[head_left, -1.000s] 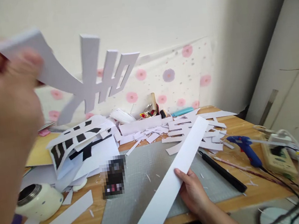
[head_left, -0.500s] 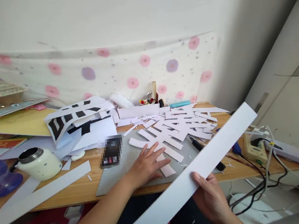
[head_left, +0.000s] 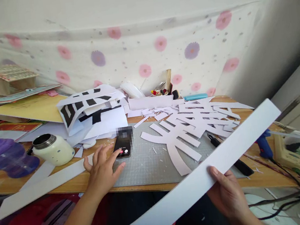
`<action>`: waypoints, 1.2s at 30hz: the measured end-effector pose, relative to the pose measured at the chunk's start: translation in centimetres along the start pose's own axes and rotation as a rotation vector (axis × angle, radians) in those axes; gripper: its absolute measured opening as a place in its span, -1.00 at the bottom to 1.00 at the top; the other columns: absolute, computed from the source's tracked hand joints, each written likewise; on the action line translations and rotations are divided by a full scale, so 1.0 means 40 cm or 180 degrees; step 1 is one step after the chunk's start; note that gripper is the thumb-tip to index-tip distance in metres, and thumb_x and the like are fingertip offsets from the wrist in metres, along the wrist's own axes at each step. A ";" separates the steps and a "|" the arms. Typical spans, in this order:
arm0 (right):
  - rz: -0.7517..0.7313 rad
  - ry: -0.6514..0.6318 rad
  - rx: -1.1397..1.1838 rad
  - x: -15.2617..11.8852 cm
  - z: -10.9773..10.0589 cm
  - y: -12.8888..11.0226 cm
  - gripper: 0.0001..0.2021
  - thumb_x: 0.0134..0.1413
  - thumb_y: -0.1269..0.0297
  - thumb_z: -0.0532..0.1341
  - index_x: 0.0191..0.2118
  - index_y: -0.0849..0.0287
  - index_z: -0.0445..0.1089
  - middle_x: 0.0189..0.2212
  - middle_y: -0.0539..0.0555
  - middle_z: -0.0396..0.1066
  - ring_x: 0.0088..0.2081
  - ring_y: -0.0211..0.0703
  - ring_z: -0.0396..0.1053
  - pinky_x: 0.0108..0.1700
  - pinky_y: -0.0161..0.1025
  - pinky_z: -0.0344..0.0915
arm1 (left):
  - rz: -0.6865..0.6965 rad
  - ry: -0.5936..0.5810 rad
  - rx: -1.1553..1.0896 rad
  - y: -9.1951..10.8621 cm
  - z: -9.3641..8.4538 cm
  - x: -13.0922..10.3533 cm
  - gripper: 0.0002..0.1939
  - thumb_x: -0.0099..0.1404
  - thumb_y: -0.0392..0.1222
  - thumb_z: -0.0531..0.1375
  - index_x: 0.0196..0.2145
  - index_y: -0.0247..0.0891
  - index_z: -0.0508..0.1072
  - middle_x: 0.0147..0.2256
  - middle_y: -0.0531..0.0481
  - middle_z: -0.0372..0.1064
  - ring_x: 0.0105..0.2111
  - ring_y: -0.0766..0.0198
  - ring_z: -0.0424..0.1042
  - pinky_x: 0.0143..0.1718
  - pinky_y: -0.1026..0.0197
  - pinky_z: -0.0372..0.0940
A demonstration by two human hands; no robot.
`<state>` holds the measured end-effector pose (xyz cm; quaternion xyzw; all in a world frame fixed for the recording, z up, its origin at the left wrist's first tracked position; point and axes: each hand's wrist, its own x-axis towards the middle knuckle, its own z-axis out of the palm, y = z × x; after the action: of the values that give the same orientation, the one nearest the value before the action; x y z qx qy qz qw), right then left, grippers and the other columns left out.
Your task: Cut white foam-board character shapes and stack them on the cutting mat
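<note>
My right hand (head_left: 228, 192) grips a long white foam board strip (head_left: 183, 196), thumb on its upper face. The strip slants from the lower left up to the right, its near end cut off by the bottom edge. Fingers spread, my left hand (head_left: 104, 168) is over the mat's left edge and holds nothing. Its index finger reaches the lower part of a phone (head_left: 123, 143) with a lit screen showing a red and a white button. Whether the fingertip touches the glass I cannot tell. Several cut white pieces (head_left: 177, 134) lie on the grey cutting mat (head_left: 149, 168).
A pale open-mouthed flask (head_left: 57, 150) and a purple bottle (head_left: 9, 157) stand at left, near another white strip (head_left: 46, 183). A black-handled cutter (head_left: 239, 163) lies partly under the held strip. At right are a blue glue gun (head_left: 263, 145) and a power strip (head_left: 288, 153) with cables.
My left hand has moved left, from the cut white pieces to the phone. My right hand keeps hold of the strip. The whole view has shifted slightly.
</note>
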<state>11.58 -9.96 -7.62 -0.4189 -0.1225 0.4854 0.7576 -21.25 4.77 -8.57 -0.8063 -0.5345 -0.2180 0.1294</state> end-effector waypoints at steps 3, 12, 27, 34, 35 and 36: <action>-0.0043 0.0036 -0.0002 0.001 -0.002 0.000 -0.65 -0.36 0.19 0.56 -0.38 0.13 0.51 -0.47 0.04 0.55 -0.48 -0.11 0.45 -0.35 -0.16 0.40 | -0.0074 -0.0221 -0.0068 -0.001 0.015 0.011 -0.65 0.33 0.04 0.11 0.00 0.00 0.51 0.20 -0.22 0.26 0.27 -0.30 0.05 0.14 -0.61 -0.25; -0.0032 0.0084 -0.0007 -0.004 0.017 -0.006 -0.64 -0.38 0.19 0.56 -0.38 0.13 0.50 -0.47 0.03 0.55 -0.48 -0.11 0.44 -0.37 -0.16 0.40 | 0.0324 0.0832 -0.0940 0.039 -0.085 -0.082 -0.68 0.31 -0.09 0.14 0.03 -0.01 0.40 -0.06 -0.14 0.39 -0.01 -0.05 0.40 0.07 -0.16 0.24; 0.0219 -0.0103 0.0095 0.013 0.050 -0.001 -0.62 -0.34 0.18 0.56 -0.34 0.13 0.48 -0.47 0.05 0.56 -0.49 -0.09 0.46 -0.38 -0.15 0.44 | -0.1053 -0.1012 -0.0445 -0.011 -0.037 0.155 -0.45 0.28 0.11 0.07 0.13 -0.21 0.31 0.07 -0.20 0.45 0.03 -0.06 0.46 -0.07 0.02 0.37; 0.0518 -0.0052 0.0109 0.035 0.023 0.018 -0.63 -0.29 0.16 0.55 -0.35 0.12 0.45 -0.51 0.02 0.52 -0.52 -0.08 0.44 -0.45 -0.13 0.43 | -0.1271 -0.1642 0.0007 -0.018 0.007 0.309 -0.54 0.42 0.10 -0.02 0.06 -0.26 0.36 -0.14 -0.19 0.51 -0.19 0.04 0.51 -0.15 -0.03 0.35; 0.0558 -0.0017 0.0138 0.036 0.026 0.021 -0.63 -0.29 0.15 0.55 -0.35 0.12 0.44 -0.52 0.01 0.51 -0.53 -0.09 0.43 -0.47 -0.13 0.42 | -0.1281 -0.1696 0.0043 -0.015 0.009 0.320 -0.53 0.43 0.12 -0.01 0.07 -0.27 0.35 -0.15 -0.16 0.49 -0.19 0.08 0.50 -0.12 -0.03 0.35; 0.0598 0.0009 0.0167 0.038 0.030 0.024 -0.63 -0.29 0.15 0.55 -0.36 0.12 0.43 -0.53 0.01 0.50 -0.53 -0.10 0.43 -0.48 -0.14 0.42 | -0.1292 -0.1743 0.0077 -0.011 0.011 0.329 -0.51 0.43 0.15 0.00 0.07 -0.28 0.35 -0.16 -0.13 0.48 -0.19 0.12 0.49 -0.11 -0.04 0.35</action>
<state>11.03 -7.89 -7.95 -0.4092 -0.0689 0.5568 0.7196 -17.18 15.75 -2.52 -0.7105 -0.7015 -0.0084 -0.0553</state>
